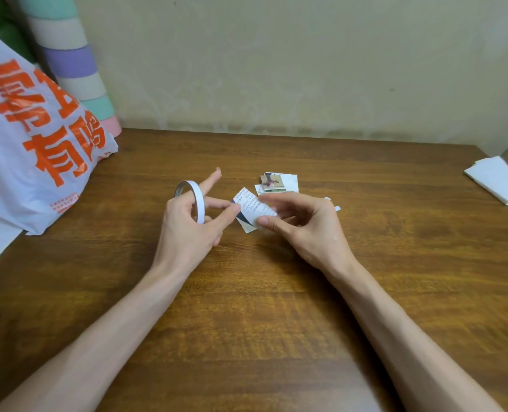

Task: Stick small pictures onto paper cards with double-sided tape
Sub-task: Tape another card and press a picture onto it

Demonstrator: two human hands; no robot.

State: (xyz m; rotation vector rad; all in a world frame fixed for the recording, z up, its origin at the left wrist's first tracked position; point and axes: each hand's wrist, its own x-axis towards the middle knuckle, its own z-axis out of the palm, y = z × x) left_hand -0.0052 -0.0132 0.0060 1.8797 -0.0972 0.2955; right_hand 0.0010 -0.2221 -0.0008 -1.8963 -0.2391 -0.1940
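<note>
Wooden desk (246,307): your left hand (187,224), tape roll (197,200) looped over fingers, pinches the picture (251,206); right hand (303,224) grips it too.

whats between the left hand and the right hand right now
A small printed paper slip, text side up, fills the gap: the left hand pinches one end, the right hand grips the other. The head view shows this.

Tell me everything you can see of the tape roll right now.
The tape roll is a thin ring, white outside, grey inside. It stands on edge above the wooden table, looped over the left hand, whose fingers pass through its hole. No loose end shows; nothing else touches it.
</note>
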